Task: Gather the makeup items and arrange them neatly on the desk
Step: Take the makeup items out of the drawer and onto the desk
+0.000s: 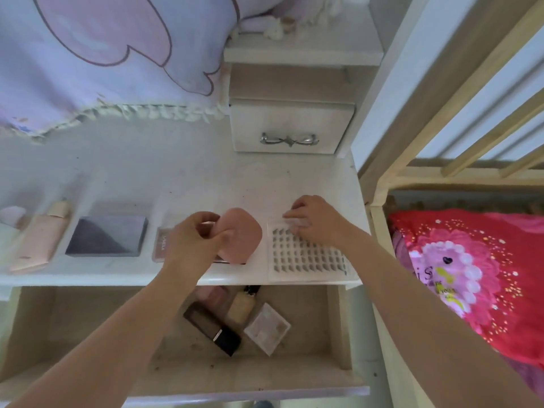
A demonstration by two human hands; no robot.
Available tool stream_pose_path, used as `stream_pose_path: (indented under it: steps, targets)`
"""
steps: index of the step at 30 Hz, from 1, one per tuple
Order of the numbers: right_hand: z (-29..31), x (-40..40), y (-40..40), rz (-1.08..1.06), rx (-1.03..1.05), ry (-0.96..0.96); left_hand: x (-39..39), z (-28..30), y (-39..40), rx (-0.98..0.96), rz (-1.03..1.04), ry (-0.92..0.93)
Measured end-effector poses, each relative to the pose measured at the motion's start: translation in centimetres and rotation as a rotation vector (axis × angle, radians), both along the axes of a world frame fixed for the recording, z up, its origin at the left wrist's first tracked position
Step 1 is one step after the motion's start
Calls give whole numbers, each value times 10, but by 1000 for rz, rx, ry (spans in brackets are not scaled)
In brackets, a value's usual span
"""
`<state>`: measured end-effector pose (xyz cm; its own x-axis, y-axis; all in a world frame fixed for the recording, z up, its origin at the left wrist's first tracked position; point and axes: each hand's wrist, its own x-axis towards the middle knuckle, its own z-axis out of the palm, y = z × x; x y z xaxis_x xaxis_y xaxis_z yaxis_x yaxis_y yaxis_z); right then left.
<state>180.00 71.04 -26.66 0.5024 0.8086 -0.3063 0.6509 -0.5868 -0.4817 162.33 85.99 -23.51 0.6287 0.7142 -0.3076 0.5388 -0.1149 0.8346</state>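
My left hand (195,241) pinches a pink rounded compact (243,235) at its left edge, just above the white desk (191,184). My right hand (315,220) grips the far end of a clear tray of false lashes (306,257) lying at the desk's right front corner. Along the desk's front lie a pink tube (41,240), a dark grey palette (107,237) and a small pink case (162,244) partly hidden by my left hand. In the open drawer (88,328) below lie a dark palette (210,326), a beige bottle (241,307) and a pale square compact (267,328).
A small white drawer unit (291,125) with a metal handle stands at the back of the desk. A lilac cloth (103,54) hangs at the back left. A wooden bed frame (441,160) with a red blanket (471,275) borders the desk's right side.
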Motion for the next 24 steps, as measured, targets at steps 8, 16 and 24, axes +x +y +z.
stream_pose_path:
  steps: [8, 16, 24]
  targets:
    - [-3, -16, -54, -130, 229, -429, 57, 3, 4, -91, -8, -44]
    - [-23, -17, -94, -446, 396, -179, 159, -13, -19, -118, -268, 41]
    - [-42, -17, -93, -477, 493, -320, 218, -27, -31, 47, -404, 102]
